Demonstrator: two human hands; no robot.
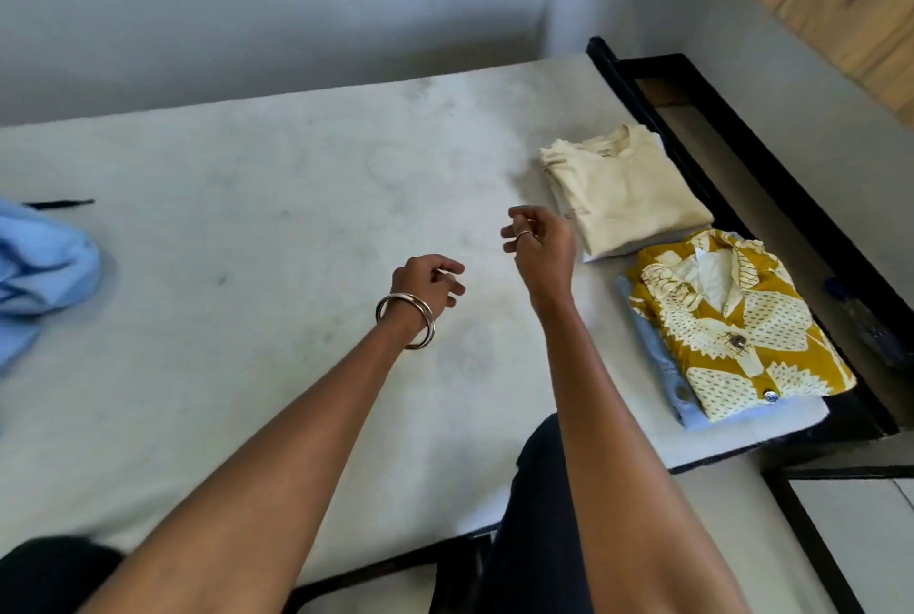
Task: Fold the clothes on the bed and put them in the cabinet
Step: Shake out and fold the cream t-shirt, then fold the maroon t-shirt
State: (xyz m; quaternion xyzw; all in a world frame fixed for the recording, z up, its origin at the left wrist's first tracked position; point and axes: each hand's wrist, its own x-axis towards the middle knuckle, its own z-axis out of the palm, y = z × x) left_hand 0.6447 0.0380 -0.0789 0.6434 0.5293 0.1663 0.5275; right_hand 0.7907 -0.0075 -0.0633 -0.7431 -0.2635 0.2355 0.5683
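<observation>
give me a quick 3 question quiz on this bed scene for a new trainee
1. True or false: the cream t-shirt on the bed is already folded.
2. Which garment is still unfolded? A) yellow patterned shirt B) light blue garment at the left edge C) cream t-shirt
3. What, if anything, do the left hand and right hand hold?

Key
1. True. It lies folded, farther from the person than the yellow patterned shirt.
2. B. It lies crumpled; the yellow patterned shirt is folded on top of another folded blue piece.
3. Nothing. Both hover over the bed with loosely curled fingers.
</observation>
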